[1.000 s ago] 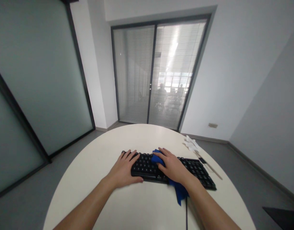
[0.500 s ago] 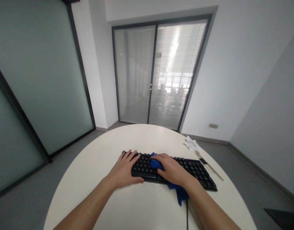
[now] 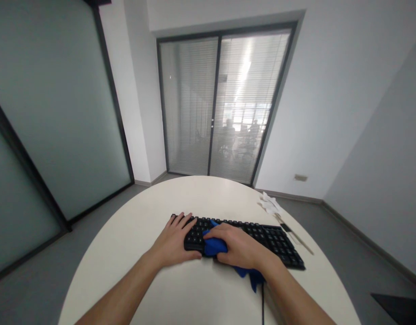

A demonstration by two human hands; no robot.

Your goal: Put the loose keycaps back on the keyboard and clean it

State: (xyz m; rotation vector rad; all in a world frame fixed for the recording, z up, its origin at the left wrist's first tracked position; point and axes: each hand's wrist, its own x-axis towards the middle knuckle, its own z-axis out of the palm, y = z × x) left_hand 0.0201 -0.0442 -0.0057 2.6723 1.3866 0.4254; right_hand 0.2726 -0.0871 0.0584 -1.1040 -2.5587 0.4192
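Note:
A black keyboard (image 3: 278, 241) lies slightly skewed on the round cream table. Over its left end rests my left hand (image 3: 174, 241), fingers stretched out on the keys and thumb along the near edge. My right hand (image 3: 235, 246) is closed on a blue cloth (image 3: 215, 246), pressing it against the keyboard's front edge left of the middle. Part of the cloth hangs out below the right wrist onto the table. The keys beneath the right hand and the cloth are hidden.
At the table's (image 3: 133, 225) right edge lie a crumpled white tissue (image 3: 270, 203) and a thin wooden-handled brush or stick (image 3: 301, 239) with a dark band. A dark cable (image 3: 262, 302) runs toward me. Behind stands a glass door with blinds (image 3: 211, 108).
My right hand has moved the blue cloth to the left and nearer, from the middle keys down to the front edge. My left hand stays on the keyboard's left end.

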